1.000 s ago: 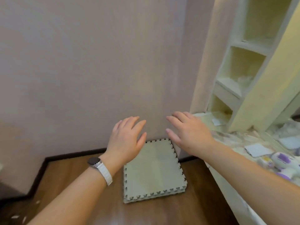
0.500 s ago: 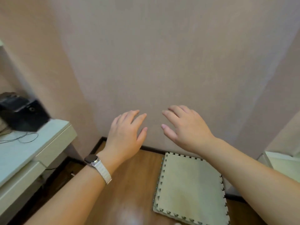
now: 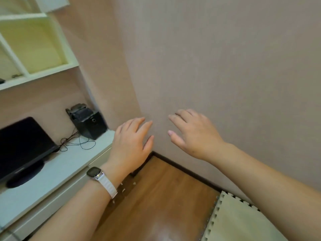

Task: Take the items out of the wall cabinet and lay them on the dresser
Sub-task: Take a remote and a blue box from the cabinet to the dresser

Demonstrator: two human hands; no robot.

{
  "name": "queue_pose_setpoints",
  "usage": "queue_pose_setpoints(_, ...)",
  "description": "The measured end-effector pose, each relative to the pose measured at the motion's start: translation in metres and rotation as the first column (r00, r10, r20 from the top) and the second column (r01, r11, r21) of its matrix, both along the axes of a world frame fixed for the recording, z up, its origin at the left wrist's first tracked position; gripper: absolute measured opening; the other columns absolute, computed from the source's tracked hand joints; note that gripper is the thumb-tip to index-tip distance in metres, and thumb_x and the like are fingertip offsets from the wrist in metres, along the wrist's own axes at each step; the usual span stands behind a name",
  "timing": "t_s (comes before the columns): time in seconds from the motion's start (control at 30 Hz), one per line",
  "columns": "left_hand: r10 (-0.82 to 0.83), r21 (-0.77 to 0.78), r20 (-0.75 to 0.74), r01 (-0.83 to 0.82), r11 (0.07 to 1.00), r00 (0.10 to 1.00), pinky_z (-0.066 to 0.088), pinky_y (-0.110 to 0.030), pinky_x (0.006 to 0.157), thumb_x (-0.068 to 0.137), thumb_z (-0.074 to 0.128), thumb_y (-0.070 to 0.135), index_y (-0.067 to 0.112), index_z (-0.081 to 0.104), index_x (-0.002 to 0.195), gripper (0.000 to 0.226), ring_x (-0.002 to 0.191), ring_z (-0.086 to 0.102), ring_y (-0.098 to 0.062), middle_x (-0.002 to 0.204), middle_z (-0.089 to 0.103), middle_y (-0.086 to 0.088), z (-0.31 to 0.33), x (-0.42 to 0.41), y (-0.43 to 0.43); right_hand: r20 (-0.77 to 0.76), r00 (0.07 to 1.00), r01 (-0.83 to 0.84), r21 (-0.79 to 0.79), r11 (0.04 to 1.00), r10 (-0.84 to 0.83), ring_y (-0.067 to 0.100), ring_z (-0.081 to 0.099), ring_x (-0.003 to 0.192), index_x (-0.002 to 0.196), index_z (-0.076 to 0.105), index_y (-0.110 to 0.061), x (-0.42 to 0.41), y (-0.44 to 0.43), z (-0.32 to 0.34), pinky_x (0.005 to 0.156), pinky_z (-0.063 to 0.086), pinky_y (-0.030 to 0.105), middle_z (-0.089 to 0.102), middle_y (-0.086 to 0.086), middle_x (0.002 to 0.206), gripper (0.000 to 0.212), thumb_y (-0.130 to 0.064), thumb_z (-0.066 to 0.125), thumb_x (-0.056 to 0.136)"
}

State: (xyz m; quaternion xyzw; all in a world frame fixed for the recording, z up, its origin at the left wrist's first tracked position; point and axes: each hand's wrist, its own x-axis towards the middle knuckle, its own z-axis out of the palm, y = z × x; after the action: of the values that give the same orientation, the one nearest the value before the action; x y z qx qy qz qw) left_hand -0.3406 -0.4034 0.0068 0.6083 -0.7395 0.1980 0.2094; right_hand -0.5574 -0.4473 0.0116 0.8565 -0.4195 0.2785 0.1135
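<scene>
Single view: one wide-angle camera worn on the head. It faces forward and downward into a room corner where two pink walls (image 3: 225, 66) meet. The frame is tilted, and straight edges lean and bow toward its borders. Both forearms enter from the lower edge. The left grip (image 3: 132, 145) and right grip (image 3: 194, 134) sit near frame centre, close to the lens, fingers spread. The counter (image 3: 57, 171) runs along the left side, seen from above. A wall shelf unit (image 3: 34, 49) occupies the upper left corner, cut by the frame edge. The wooden floor (image 3: 161, 197) lies lower centre, farther off.
</scene>
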Motion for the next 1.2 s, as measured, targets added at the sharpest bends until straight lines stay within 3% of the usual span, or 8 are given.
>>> queue_pose_setpoints(0.17, 0.148, -0.006, 0.034, -0.148, 0.989, 0.988, 0.036, -0.044, 0.102, 0.091, 0.047, 0.042, 0.020, 0.057, 0.131, 0.046, 0.124, 0.049, -0.027, 0.134, 0.056, -0.007, 0.006, 0.035, -0.015, -0.028, 0.989, -0.149, -0.038, 0.988, 0.148, 0.034, 0.059, 0.101, 0.124, 0.062, -0.007, 0.034, -0.043, 0.003, 0.076, 0.049, 0.043, 0.064, 0.014, 0.115, 0.052, -0.045, 0.044, 0.092)
queue_pose_setpoints(0.43, 0.332, -0.017, 0.081, -0.332, 0.943, 0.940, 0.031, -0.044, 0.106, 0.093, 0.049, 0.044, 0.023, 0.054, 0.134, 0.046, 0.129, 0.045, -0.026, 0.137, 0.055, -0.006, 0.001, 0.125, -0.042, -0.109, 0.955, -0.286, -0.075, 0.955, 0.277, 0.033, 0.056, 0.114, 0.128, 0.060, -0.009, 0.138, -0.100, 0.002, 0.087, 0.046, 0.043, 0.063, 0.014, 0.124, 0.052, -0.046, 0.044, 0.095)
queue_pose_setpoints(0.83, 0.297, -0.163, 0.060, -0.285, 0.945, 0.953, 0.034, -0.044, 0.105, 0.092, 0.050, 0.041, 0.018, 0.061, 0.128, 0.044, 0.126, 0.050, -0.028, 0.132, 0.060, -0.007, 0.011, 0.330, -0.123, -0.139, 0.948, -0.310, -0.178, 0.934, 0.288, 0.034, 0.058, 0.110, 0.121, 0.064, -0.010, 0.351, -0.180, 0.021, 0.087, 0.046, 0.042, 0.065, 0.012, 0.117, 0.049, -0.046, 0.046, 0.092)
queue_pose_setpoints(1.2, 0.305, -0.325, 0.033, -0.278, 0.904, 0.952, 0.037, -0.046, 0.099, 0.088, 0.055, 0.038, 0.016, 0.065, 0.121, 0.041, 0.118, 0.055, -0.031, 0.124, 0.063, -0.009, 0.044, 0.415, -0.182, -0.072, 0.950, -0.310, -0.318, 0.896, 0.303, 0.034, 0.059, 0.103, 0.119, 0.064, -0.009, 0.442, -0.246, 0.061, 0.079, 0.045, 0.041, 0.066, 0.012, 0.114, 0.048, -0.044, 0.048, 0.091)
